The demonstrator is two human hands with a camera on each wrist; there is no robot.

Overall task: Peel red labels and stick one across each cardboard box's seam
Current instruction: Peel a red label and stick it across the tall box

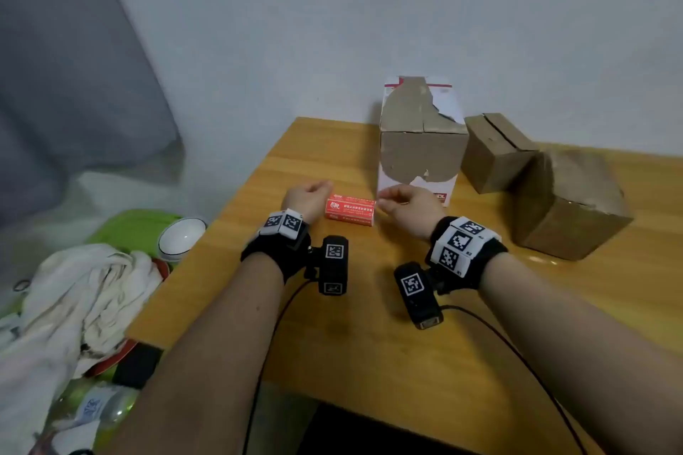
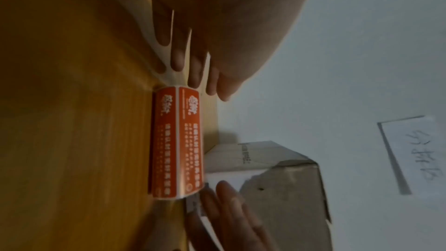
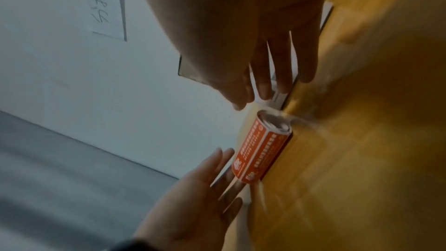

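Nothing peeled yet: left hand [image 1: 309, 196] and right hand [image 1: 408, 204], fingers straight and holding nothing, flank the label roll [image 1: 350, 211] on the bench [image 1: 369, 325]; next, grip it and lift a label edge

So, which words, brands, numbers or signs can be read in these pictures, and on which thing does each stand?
Red label roll: white logo and rows of white characters, too blurred to read.
Tall torn box: dark print at its lower front corner, partly hidden, unreadable.
Paper sheet on the wall: handwritten characters, not legible.
Wrist bands: black-and-white square code markers, no words.
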